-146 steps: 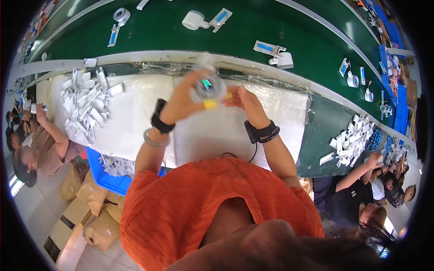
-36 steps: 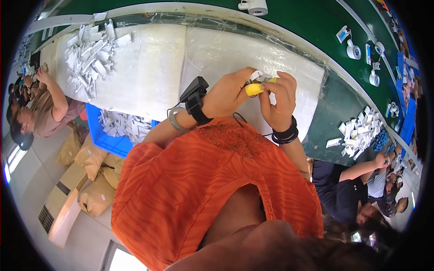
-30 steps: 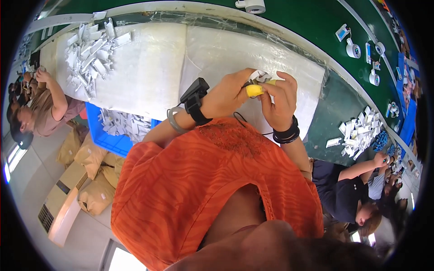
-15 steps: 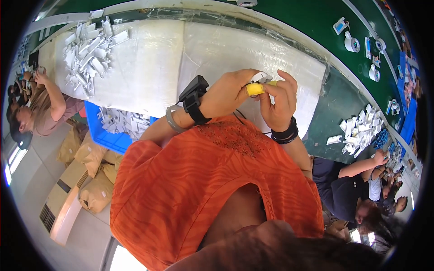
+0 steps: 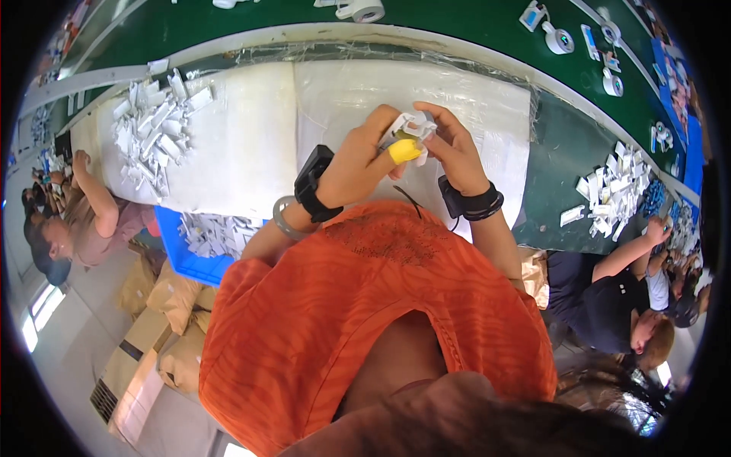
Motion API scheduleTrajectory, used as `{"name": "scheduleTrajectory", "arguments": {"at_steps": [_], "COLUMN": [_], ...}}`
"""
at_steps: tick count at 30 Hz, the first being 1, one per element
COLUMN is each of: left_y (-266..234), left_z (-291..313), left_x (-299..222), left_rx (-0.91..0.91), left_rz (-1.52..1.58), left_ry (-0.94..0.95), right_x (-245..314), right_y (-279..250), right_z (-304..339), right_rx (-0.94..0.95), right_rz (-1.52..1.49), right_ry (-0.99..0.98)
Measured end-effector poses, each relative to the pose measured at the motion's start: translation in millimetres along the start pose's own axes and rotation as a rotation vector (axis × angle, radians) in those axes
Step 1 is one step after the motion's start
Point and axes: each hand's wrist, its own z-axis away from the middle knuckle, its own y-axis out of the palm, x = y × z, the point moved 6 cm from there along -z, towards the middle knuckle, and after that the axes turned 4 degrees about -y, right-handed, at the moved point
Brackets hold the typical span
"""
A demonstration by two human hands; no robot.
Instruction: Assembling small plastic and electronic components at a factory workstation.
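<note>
Both of my hands hold one small white plastic part (image 5: 416,123) over the white-covered worktop. My left hand (image 5: 364,158) grips it from the left, its thumb wrapped in something yellow (image 5: 404,150). From the other side, my right hand (image 5: 455,154) closes its thumb and fingers on the part's right edge. The part has raised edges and openings; its lower portion is hidden by my fingers. A black band device (image 5: 313,183) and a pale bangle are on my left wrist, and dark bands (image 5: 476,202) circle my right.
White plastic pieces lie heaped on the worktop at far left (image 5: 156,133) and on the green surface at right (image 5: 615,190). A blue bin (image 5: 185,255) of similar pieces stands left of me. Beyond the ledge, a green belt (image 5: 457,23) carries white round-ended units. People sit at both sides.
The white part has turned and now shows more above my fingers. My right hand has come down from its raised-finger pose and closed around the part. The whole view has shifted slightly.
</note>
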Motion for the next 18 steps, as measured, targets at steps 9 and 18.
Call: {"name": "scheduleTrajectory", "arguments": {"at_steps": [9, 18], "left_y": [1, 26], "left_z": [52, 99], "left_x": [19, 4], "left_rx": [-0.321, -0.316], "left_rz": [0.135, 0.04], "left_ry": [0.024, 0.153], "right_x": [73, 89], "right_y": [16, 40], "right_z": [62, 111], "right_rx": [-0.272, -0.21], "right_rz": [0.727, 0.92], "right_ry": [-0.632, -0.804]}}
